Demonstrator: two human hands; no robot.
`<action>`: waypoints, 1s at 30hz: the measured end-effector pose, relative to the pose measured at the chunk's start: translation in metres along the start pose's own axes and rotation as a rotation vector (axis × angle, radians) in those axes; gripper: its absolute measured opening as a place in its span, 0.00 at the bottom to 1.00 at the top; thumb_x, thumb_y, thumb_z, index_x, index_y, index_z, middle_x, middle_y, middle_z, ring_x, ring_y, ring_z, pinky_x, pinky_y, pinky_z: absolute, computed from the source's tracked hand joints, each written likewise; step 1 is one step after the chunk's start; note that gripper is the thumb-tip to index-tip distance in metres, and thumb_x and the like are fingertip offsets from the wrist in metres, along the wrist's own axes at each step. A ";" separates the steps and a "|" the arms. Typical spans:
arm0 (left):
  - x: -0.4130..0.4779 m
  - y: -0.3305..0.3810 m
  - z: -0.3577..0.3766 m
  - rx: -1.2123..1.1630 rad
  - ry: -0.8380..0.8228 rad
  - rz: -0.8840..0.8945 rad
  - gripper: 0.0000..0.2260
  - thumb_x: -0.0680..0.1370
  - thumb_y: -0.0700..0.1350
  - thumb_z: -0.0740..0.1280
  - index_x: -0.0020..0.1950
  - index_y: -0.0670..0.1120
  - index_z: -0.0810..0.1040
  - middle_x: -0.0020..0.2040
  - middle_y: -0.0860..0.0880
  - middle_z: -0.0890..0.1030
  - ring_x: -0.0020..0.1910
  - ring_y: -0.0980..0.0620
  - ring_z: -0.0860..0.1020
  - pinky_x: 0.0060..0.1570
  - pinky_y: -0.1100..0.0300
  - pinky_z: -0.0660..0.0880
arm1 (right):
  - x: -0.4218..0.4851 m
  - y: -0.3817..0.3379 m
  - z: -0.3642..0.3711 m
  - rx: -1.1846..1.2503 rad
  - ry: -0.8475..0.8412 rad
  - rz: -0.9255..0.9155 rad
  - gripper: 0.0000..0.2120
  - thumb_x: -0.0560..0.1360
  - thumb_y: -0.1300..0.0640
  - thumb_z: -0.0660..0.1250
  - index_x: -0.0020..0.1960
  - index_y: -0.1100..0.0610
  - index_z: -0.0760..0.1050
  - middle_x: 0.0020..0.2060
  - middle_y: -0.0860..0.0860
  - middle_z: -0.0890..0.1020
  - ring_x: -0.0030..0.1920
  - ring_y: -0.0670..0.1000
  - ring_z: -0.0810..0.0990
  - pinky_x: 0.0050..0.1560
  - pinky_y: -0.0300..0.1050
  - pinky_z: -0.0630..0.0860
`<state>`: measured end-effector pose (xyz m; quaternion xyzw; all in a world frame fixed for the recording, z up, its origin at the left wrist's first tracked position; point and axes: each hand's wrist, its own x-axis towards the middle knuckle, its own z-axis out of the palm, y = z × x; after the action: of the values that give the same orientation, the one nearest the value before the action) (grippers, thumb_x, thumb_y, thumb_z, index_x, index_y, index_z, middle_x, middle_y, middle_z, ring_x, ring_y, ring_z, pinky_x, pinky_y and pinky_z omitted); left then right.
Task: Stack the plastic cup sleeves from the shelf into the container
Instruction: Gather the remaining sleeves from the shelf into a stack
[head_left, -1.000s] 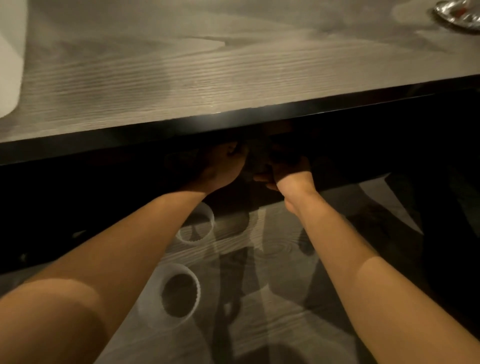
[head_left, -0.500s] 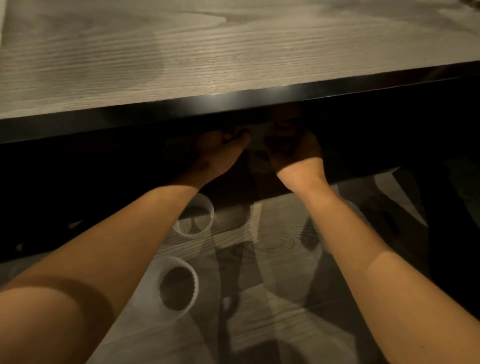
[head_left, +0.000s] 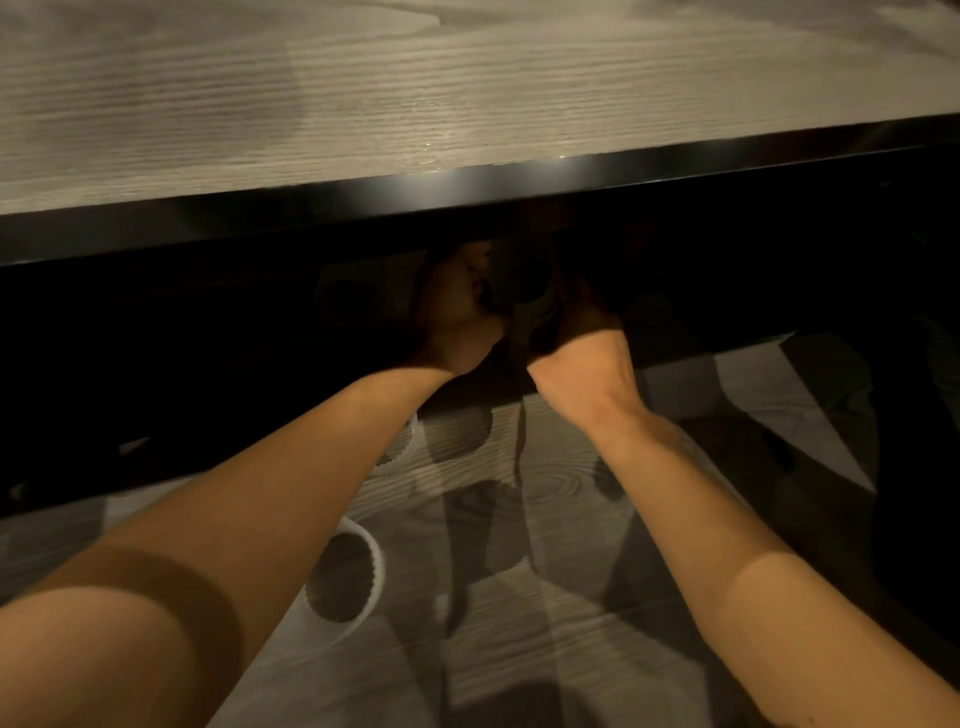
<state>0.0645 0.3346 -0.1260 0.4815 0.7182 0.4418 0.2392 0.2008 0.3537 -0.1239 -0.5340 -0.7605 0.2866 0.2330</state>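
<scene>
Both my arms reach into the dark space under the tabletop. My left hand (head_left: 460, 312) curls its fingers around a dim, translucent cup sleeve (head_left: 519, 306) held between the two hands. My right hand (head_left: 582, 348) is closed in a fist on the sleeve's other side. A thin strip of plastic (head_left: 519, 441) hangs down from it. Shadow hides the sleeve's shape and the shelf behind. Two white fluted-rim cups stand on the lower wooden surface: one (head_left: 358, 587) beside my left forearm, one (head_left: 402, 447) mostly hidden behind that forearm.
The wood-grain tabletop (head_left: 467, 93) with its black front edge (head_left: 467, 192) overhangs my hands closely. The space under it to the left and right is black. A dark frame leg (head_left: 831, 415) slants at the right over the lower wooden surface (head_left: 545, 649).
Both hands stay under the table edge, slightly closer together, the right wrist drawn a little toward me. The view has shifted, and the silver dish at the top right is out of sight.
</scene>
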 end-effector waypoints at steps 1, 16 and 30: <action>-0.002 -0.001 0.001 0.036 -0.028 0.007 0.25 0.72 0.29 0.72 0.69 0.35 0.74 0.62 0.36 0.80 0.60 0.39 0.79 0.51 0.68 0.70 | -0.002 0.005 0.000 -0.007 -0.048 0.042 0.31 0.72 0.64 0.72 0.74 0.55 0.70 0.65 0.56 0.78 0.62 0.59 0.79 0.60 0.49 0.79; -0.017 -0.029 -0.010 0.152 -0.404 -0.104 0.26 0.78 0.39 0.72 0.75 0.42 0.68 0.71 0.42 0.72 0.70 0.46 0.72 0.63 0.66 0.64 | -0.013 0.010 0.008 0.125 -0.187 0.328 0.19 0.71 0.56 0.76 0.61 0.55 0.78 0.46 0.50 0.83 0.47 0.52 0.83 0.48 0.47 0.82; -0.067 -0.016 -0.128 0.008 -0.502 -0.138 0.18 0.73 0.41 0.77 0.58 0.52 0.74 0.55 0.53 0.78 0.53 0.57 0.79 0.55 0.59 0.78 | -0.055 -0.042 -0.007 0.296 -0.415 0.129 0.26 0.63 0.42 0.80 0.55 0.49 0.74 0.50 0.47 0.85 0.52 0.47 0.85 0.55 0.56 0.83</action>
<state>-0.0133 0.2198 -0.0823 0.5270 0.6693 0.2882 0.4374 0.1944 0.2923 -0.0931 -0.4713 -0.7061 0.5126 0.1289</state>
